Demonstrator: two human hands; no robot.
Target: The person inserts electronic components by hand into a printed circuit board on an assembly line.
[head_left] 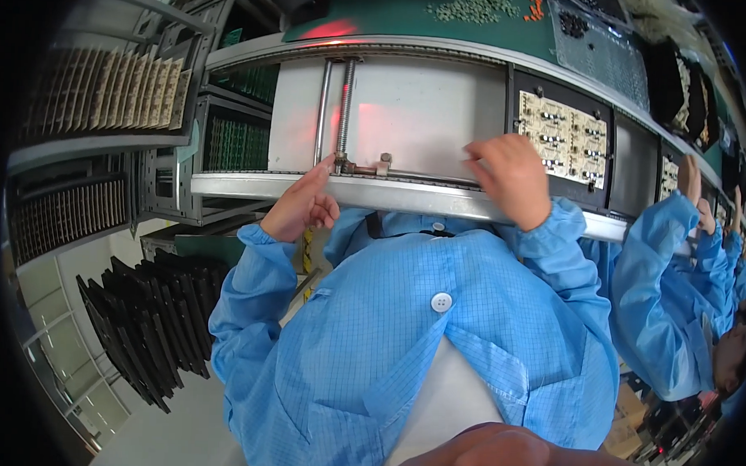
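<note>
We cannot tell whether the left hand's [301, 207] index fingertip touches the fitting [340, 162] at the threaded rod's lower end or just overlaps it in our view. The right hand [506, 176] hides part of the front rail [407, 196] and the lower-left corner of the pale circuit panel [562, 139]; its fingertips are too blurred for us to say if they pinch anything. The green pieces [477, 6] are too small to identify, and the upper edge cuts off the dark device [303, 0].

Cream circuit board [562, 139]; black tray [575, 196]; blue coat [371, 299], dark-grid pattern.
</note>
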